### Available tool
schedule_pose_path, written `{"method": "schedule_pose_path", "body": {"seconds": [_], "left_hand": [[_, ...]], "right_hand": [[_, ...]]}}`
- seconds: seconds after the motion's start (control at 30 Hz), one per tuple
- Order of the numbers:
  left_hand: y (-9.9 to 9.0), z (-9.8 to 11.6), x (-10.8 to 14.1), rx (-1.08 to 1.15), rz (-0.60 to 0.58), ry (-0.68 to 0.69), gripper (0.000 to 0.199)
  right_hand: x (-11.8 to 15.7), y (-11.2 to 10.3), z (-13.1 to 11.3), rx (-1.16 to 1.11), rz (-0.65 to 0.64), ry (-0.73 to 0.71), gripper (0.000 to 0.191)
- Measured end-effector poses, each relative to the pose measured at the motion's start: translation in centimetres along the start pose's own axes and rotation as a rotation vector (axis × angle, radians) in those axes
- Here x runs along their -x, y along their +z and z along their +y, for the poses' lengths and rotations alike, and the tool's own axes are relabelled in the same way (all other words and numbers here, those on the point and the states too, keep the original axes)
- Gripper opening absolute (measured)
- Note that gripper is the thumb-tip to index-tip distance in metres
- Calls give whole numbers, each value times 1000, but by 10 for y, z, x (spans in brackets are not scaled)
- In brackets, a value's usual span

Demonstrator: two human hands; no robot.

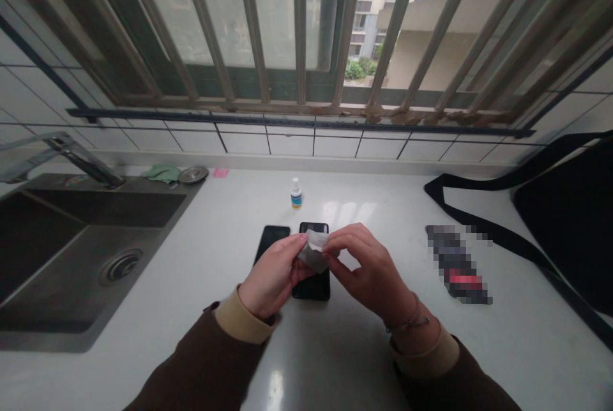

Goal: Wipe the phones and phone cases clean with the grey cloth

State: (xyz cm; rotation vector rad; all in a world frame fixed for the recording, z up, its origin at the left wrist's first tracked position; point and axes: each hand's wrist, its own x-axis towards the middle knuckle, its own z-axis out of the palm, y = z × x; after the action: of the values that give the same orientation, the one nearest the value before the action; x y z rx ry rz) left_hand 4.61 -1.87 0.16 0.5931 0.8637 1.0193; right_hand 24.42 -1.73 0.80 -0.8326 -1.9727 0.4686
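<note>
A small pale grey cloth or wipe is pinched between both hands above two dark phones. My left hand is closed on its left side, thumb on top. On the right side my right hand grips it between thumb and fingertips. Directly beneath lies a black phone, partly covered by the cloth and fingers. Beside it to the left is a second dark phone, its lower part hidden by my left hand. Behind the phones a small white spray bottle with a blue and yellow label stands upright.
A steel sink with a faucet is at the left. By its back corner lie a green cloth, a round metal strainer and a pink slip. A black bag with a strap and a pixelated object lie at the right.
</note>
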Motion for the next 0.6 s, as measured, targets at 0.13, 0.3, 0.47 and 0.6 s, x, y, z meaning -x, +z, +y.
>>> {"method": "schedule_pose_path", "body": {"seconds": [0.13,0.3,0.47,0.6], "left_hand": [[-2,1,-1,-27,-12,17,24],[-4,1,-1,-169,-58,38,32],[-7,1,0,-410,-204,70,42],[-10,1,0,-500,-256,101,41]], "right_hand": [[1,-5,-4,-111,-137,42,10],[1,-9,-4,-170,-166,169,7],[1,-4,0,-46,-44,304,6],[1,0,1,-32,-20,333,4]]}}
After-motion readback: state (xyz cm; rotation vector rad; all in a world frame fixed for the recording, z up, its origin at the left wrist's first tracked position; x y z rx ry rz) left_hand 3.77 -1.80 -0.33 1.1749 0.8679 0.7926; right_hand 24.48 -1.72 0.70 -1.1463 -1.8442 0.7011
